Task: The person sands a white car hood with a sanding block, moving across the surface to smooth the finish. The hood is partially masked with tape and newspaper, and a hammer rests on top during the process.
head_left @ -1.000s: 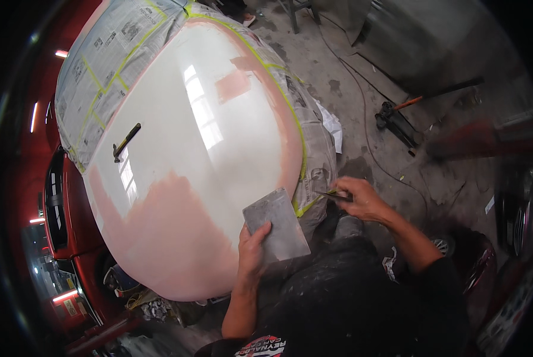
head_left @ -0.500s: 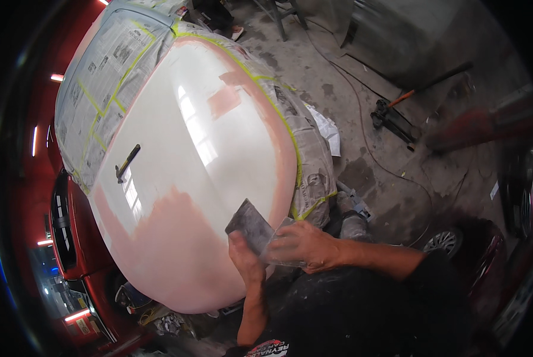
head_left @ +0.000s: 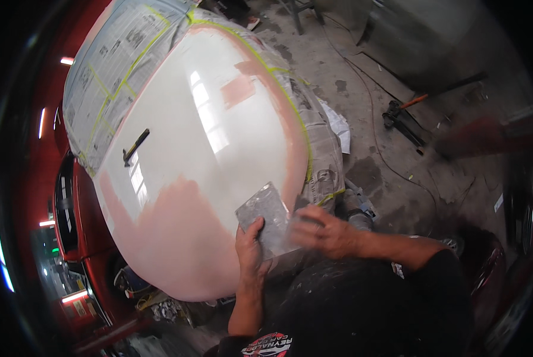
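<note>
My left hand (head_left: 250, 249) is closed on the lower left edge of a flat grey rectangular sheet (head_left: 265, 215), thumb on top. The sheet's face is mottled, and its upper edge glints. Close beside its right edge is my right hand (head_left: 326, 233), its fingers bent and blurred by motion. A small dark grey flat piece (head_left: 302, 202) shows at those fingertips. Both hands are over the front right part of a car hood (head_left: 177, 160), white and glossy with dull pink patches. A hammer (head_left: 135, 146) with a dark and yellow handle lies on the hood, towards its left side.
Taped masking paper (head_left: 120, 59) covers the windshield, and more wraps the right fender (head_left: 323, 152). A floor jack (head_left: 404, 126) with an orange-and-black handle stands on the concrete at right. A thin hose (head_left: 373, 119) crosses the floor. A red vehicle (head_left: 94, 226) is at left.
The sheet has turned, showing a lighter grey face instead of a dark one. My right hand has moved slightly right, with its fingers drawn off the sheet's edge. The whole view has shifted a little.
</note>
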A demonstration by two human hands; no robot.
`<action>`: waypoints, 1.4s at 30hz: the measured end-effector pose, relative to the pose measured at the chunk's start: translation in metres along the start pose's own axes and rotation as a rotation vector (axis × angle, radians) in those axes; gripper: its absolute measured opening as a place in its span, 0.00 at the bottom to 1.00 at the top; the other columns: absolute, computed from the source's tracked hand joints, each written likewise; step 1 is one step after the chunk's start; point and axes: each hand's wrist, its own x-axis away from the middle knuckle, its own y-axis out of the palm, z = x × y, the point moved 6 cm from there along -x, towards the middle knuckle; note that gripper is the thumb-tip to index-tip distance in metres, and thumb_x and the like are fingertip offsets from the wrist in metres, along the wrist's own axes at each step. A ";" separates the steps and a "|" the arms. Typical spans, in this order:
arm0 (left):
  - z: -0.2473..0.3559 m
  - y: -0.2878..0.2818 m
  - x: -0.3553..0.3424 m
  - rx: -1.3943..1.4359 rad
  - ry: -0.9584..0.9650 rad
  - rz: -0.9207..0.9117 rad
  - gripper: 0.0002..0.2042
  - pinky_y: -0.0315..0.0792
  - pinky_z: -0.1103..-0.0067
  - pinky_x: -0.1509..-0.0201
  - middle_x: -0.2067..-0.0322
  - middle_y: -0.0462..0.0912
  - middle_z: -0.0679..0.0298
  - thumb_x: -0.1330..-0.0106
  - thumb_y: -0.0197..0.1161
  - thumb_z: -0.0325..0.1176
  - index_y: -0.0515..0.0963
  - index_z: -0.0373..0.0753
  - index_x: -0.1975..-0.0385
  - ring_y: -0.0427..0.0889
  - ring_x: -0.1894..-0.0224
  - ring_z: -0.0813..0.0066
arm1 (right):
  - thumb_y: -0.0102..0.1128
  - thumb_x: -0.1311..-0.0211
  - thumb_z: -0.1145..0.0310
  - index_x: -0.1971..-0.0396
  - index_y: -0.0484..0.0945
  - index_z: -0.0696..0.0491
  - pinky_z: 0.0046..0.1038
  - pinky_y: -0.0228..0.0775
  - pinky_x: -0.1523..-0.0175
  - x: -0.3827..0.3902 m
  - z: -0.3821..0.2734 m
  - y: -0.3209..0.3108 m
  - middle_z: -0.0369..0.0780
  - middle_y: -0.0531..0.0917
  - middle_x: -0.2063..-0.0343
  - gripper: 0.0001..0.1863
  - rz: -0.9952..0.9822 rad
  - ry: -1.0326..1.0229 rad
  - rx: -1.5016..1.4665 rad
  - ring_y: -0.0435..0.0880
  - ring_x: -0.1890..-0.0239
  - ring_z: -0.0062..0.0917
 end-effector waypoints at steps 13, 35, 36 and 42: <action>0.004 0.028 -0.012 -0.496 0.194 -0.018 0.15 0.72 0.79 0.49 0.56 0.81 0.63 0.30 0.58 0.26 0.73 0.31 0.45 0.78 0.56 0.78 | 0.62 0.58 0.78 0.36 0.72 0.35 0.47 0.63 0.37 -0.004 0.049 -0.024 0.38 0.73 0.39 0.42 -0.302 0.195 -0.002 0.70 0.38 0.40; -0.089 -0.016 -0.013 -0.421 -0.002 0.365 0.12 0.71 0.79 0.51 0.60 0.81 0.64 0.31 0.61 0.31 0.76 0.32 0.52 0.78 0.59 0.78 | 0.55 0.59 0.83 0.33 0.68 0.37 0.45 0.54 0.30 -0.042 0.332 0.026 0.42 0.69 0.37 0.45 -0.054 0.382 0.163 0.65 0.35 0.46; -0.089 -0.017 -0.013 -0.389 0.000 0.362 0.13 0.71 0.79 0.51 0.59 0.81 0.64 0.31 0.61 0.31 0.76 0.32 0.51 0.78 0.59 0.78 | 0.55 0.59 0.83 0.33 0.68 0.37 0.45 0.54 0.30 -0.033 0.326 0.025 0.43 0.69 0.37 0.46 -0.105 0.387 0.156 0.65 0.35 0.46; -0.074 -0.013 -0.019 -0.342 0.071 0.328 0.13 0.71 0.80 0.51 0.58 0.81 0.64 0.31 0.60 0.30 0.74 0.32 0.50 0.78 0.58 0.78 | 0.54 0.56 0.82 0.34 0.69 0.35 0.44 0.55 0.31 -0.052 0.348 -0.015 0.42 0.69 0.36 0.43 0.043 0.500 0.162 0.65 0.34 0.45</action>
